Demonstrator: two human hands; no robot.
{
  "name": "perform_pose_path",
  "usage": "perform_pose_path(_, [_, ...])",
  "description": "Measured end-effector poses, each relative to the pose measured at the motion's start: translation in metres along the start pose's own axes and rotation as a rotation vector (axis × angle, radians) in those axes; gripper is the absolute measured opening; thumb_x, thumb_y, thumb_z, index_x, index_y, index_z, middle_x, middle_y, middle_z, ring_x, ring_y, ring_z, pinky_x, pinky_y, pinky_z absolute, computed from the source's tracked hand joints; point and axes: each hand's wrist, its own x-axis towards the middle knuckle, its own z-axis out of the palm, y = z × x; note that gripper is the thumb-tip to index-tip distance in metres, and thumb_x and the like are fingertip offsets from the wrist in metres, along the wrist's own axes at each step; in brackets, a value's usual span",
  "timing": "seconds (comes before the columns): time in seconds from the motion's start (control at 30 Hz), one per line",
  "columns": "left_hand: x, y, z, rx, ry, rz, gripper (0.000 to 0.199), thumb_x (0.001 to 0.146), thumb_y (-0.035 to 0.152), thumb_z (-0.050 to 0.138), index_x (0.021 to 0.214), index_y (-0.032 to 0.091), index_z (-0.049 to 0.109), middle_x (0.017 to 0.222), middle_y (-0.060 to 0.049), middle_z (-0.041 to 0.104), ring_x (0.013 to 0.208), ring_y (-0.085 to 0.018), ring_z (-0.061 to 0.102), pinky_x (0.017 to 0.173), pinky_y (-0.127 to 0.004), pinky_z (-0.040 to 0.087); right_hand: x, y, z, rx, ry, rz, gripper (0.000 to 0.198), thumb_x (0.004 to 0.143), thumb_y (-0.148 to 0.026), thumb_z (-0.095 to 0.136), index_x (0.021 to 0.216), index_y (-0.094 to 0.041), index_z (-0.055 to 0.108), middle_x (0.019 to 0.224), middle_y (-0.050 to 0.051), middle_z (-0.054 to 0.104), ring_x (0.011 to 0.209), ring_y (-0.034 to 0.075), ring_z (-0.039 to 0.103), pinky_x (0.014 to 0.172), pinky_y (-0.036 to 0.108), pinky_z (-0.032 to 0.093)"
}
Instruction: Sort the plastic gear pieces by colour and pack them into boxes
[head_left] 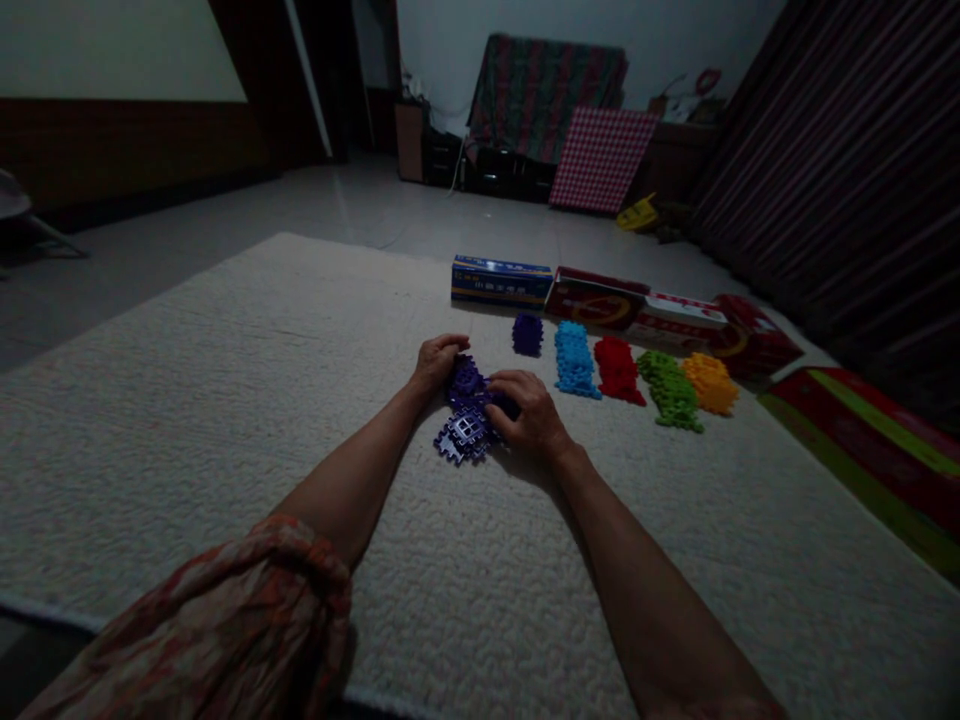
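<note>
A loose heap of purple interlocking plastic tiles [468, 424] with notched edges lies on the pale rug between my hands. My left hand [436, 364] is curled against the far left side of the heap, its fingers closed on the tiles there and partly hidden. From the right, my right hand [529, 412] reaches over the heap with thumb and fingers bent around purple tiles. What exactly sits under its fingers is covered. Beyond the right hand stands a neat purple tile stack [527, 335].
Sorted rows of blue tiles [576, 362], red tiles [619, 369], green tiles [670, 390] and orange tiles [709, 383] lie to the right. Behind them stand a blue box [501, 284] and red boxes [596, 300]. A red-and-green box [862, 440] borders the rug [262, 420].
</note>
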Motion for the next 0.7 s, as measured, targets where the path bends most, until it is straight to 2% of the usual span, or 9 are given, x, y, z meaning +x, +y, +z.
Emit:
perform_pose_path(0.07, [0.001,-0.001,0.000,-0.037,0.003,-0.003,0.027,0.067,0.019,0.058,0.085,0.016,0.078,0.092,-0.010,0.079,0.097,-0.024,0.071,0.098,-0.039,0.052,0.003,-0.009,-0.003,0.022,-0.067,-0.054,0.028,0.079,-0.017,0.064,0.105,-0.022,0.073,0.118,0.011,0.073,0.114,0.028,0.065,0.105,0.048,0.047])
perform_pose_path(0.2, [0.001,-0.002,0.000,-0.050,0.000,-0.007,0.026,0.067,0.018,0.058,0.083,0.016,0.078,0.090,-0.009,0.079,0.094,-0.023,0.071,0.096,-0.039,0.054,0.005,-0.027,-0.007,0.046,-0.297,-0.108,0.043,0.071,-0.009,0.061,0.108,-0.024,0.075,0.125,0.008,0.073,0.119,0.029,0.064,0.108,0.050,0.045])
perform_pose_path(0.37, [0.001,0.000,0.001,-0.027,-0.002,-0.014,0.024,0.068,0.018,0.058,0.082,0.017,0.078,0.089,-0.008,0.079,0.094,-0.024,0.071,0.095,-0.038,0.054,0.003,-0.036,-0.005,-0.051,-0.451,-0.072,0.041,0.072,-0.006,0.063,0.102,-0.029,0.077,0.124,0.004,0.075,0.121,0.031,0.061,0.109,0.056,0.039])
perform_pose_path(0.53, [0.000,0.001,0.000,-0.033,-0.006,-0.026,0.023,0.067,0.018,0.060,0.081,0.016,0.078,0.089,-0.008,0.079,0.094,-0.025,0.072,0.096,-0.039,0.053,0.004,-0.025,-0.003,-0.018,-0.386,-0.053,0.035,0.082,-0.007,0.059,0.105,-0.028,0.076,0.116,0.004,0.076,0.113,0.026,0.066,0.106,0.048,0.044])
perform_pose_path(0.7, [-0.001,0.001,-0.001,-0.020,-0.008,0.004,0.023,0.067,0.019,0.061,0.082,0.017,0.078,0.090,-0.008,0.079,0.094,-0.026,0.072,0.097,-0.041,0.054,0.008,-0.017,-0.003,0.042,-0.194,-0.018,0.039,0.086,-0.005,0.050,0.113,-0.024,0.072,0.114,0.009,0.070,0.107,0.023,0.065,0.096,0.038,0.052])
